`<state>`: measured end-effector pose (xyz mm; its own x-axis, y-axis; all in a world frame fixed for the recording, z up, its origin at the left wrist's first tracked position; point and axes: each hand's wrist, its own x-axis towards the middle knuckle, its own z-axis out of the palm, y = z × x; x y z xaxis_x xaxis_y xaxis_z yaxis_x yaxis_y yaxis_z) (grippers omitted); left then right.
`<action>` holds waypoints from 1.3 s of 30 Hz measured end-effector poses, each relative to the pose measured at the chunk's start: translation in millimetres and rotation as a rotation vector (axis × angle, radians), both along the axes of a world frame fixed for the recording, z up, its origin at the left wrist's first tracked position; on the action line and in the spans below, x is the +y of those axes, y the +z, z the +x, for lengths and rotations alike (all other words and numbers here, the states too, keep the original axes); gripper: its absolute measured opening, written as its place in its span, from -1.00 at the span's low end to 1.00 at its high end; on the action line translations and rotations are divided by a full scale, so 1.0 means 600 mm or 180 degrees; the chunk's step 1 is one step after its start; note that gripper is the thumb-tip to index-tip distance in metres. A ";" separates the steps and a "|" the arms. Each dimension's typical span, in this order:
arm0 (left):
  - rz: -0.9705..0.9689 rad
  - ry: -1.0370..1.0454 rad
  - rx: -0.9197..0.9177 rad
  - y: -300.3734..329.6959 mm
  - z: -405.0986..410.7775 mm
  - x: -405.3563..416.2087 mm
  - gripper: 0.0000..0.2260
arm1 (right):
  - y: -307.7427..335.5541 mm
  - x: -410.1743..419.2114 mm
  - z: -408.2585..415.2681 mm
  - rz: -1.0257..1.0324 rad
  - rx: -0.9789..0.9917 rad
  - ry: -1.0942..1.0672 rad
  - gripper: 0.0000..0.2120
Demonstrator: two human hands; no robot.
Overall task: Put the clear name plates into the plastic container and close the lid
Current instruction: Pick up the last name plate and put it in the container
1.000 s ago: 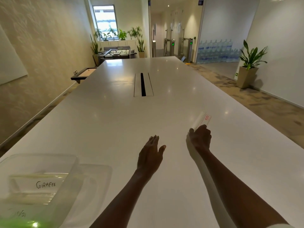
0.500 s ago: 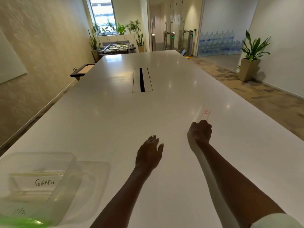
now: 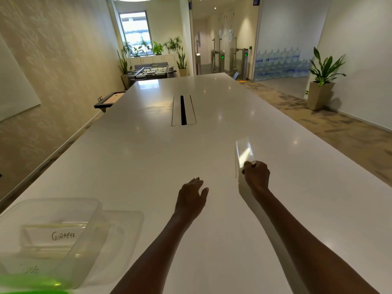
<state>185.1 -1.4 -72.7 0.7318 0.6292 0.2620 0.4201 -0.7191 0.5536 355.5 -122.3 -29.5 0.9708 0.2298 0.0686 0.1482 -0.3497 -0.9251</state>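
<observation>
My right hand [image 3: 256, 175] grips the near end of a clear name plate [image 3: 244, 152], which is tipped up off the white table [image 3: 148, 155] and points away from me. My left hand [image 3: 191, 198] lies flat on the table, fingers relaxed, holding nothing. At the near left stands the open clear plastic container [image 3: 89, 225]. Inside it lie clear name plates, one with a card reading "Girafee" [image 3: 63, 235]. A clear lid [image 3: 131, 228] lies under or beside the container's right side.
A cable slot [image 3: 183, 110] runs along the middle of the table. A green blur [image 3: 31, 283] fills the bottom left corner. A wall runs along the left; carpeted floor and a potted plant [image 3: 322, 81] are on the right.
The name plate, lying flat with its red label showing, has been lifted by my right hand and now stands tilted up. My left hand has hardly moved.
</observation>
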 end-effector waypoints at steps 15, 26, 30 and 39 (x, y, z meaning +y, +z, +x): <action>-0.1572 0.0673 -0.0835 0.084 0.018 0.072 -0.62 | 0.021 -0.086 -0.027 0.1345 0.2793 0.2251 -0.89; -0.1033 0.0936 -0.0959 0.047 -0.039 0.043 -0.65 | 0.007 -0.085 0.007 0.0515 0.2558 0.1271 -0.82; -0.0890 0.1057 -0.0900 0.047 -0.052 0.021 -0.56 | 0.016 -0.076 0.012 -0.0182 0.1962 0.1105 -0.77; -0.0655 0.1186 -0.0625 0.059 -0.063 -0.003 -0.51 | 0.003 -0.060 0.025 -0.0842 0.1068 0.0991 -0.63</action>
